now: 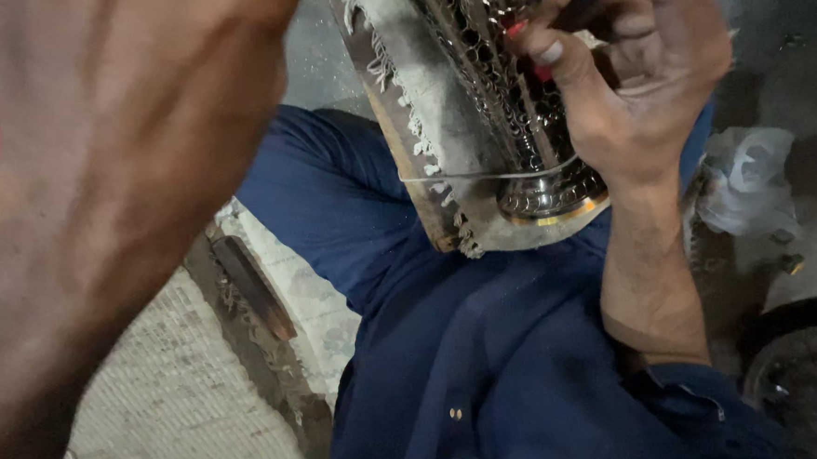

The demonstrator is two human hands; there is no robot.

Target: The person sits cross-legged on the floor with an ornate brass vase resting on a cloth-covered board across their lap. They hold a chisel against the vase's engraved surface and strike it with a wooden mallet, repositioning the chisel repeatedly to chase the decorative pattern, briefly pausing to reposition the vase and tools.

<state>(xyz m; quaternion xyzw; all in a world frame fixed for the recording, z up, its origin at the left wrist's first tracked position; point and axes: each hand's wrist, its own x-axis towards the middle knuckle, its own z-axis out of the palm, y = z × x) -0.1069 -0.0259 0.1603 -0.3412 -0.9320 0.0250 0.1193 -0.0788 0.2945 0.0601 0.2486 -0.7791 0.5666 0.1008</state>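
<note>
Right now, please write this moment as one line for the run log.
right hand: holds dark tool against pierced metal vessel | left hand: out of view, only forearm raised | vessel rests on fringed cloth pad over lap

Floor and lap as the working surfaces

A pale woven mat (184, 390) covers the floor (789, 23) below the left forearm, with a rusty metal bar (253, 289) lying on it. Right of the right hand (643, 77), a crumpled plastic bag (746, 184) lies on the grey floor. Under that hand, a fringed board (421, 117) leans on the blue-trousered lap (489, 346).
</note>
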